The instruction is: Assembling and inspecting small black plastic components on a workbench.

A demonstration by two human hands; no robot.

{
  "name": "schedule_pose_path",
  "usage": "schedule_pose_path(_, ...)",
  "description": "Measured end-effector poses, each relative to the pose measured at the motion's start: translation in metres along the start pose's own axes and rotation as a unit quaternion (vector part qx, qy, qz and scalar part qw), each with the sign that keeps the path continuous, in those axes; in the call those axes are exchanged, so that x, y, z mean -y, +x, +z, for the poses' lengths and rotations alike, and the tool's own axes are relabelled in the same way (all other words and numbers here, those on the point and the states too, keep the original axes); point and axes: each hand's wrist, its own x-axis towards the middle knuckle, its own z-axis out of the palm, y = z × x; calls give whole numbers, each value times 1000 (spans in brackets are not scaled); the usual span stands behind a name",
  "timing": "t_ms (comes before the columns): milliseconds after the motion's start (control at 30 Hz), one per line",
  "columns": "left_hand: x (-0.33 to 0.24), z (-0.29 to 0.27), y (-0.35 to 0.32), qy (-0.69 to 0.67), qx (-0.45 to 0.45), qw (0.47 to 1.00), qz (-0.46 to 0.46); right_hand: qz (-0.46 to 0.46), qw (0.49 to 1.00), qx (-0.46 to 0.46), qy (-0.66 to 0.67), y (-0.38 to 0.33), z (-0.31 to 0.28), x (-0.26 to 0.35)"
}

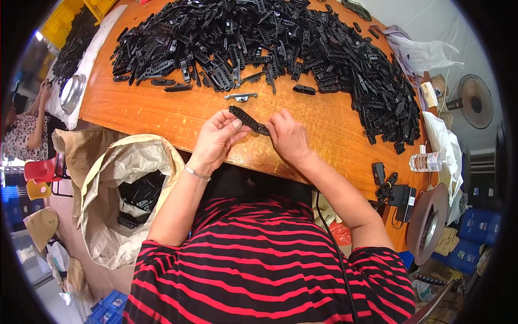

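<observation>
Over the near part of the wooden table (178, 119), a long black ribbed plastic part (245, 117) is held between my two hands. My left hand (217, 137) pinches its left and middle stretch between thumb and fingers. At its right end, the closed fingers of my right hand (288, 135) grip it; their tips partly hide that end. Just beyond lies a single slim part with a shiny grey piece (243, 97). A large heap of similar black plastic parts (216, 43) covers the far side and curves down the right.
An open woven sack (100, 216) with black parts inside stands left of my lap. Along the table's right edge are a clear bottle (429, 162), a black power adapter (402, 201) with cable and a fan (475, 102). Another person (27, 129) sits at the far left.
</observation>
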Motion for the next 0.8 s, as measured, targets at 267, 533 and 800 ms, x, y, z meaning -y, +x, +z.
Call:
schedule_pose_path(267,5,13,2,13,37,999,-14,281,816,151,481,10,-25,15)
schedule_pose_path(533,-13,27,16,289,32,957,24,304,843,148,419,1,-31,-3)
schedule_pose_path(800,6,23,37,408,-8,912,47,322,845,108,413,-1,-21,-8)
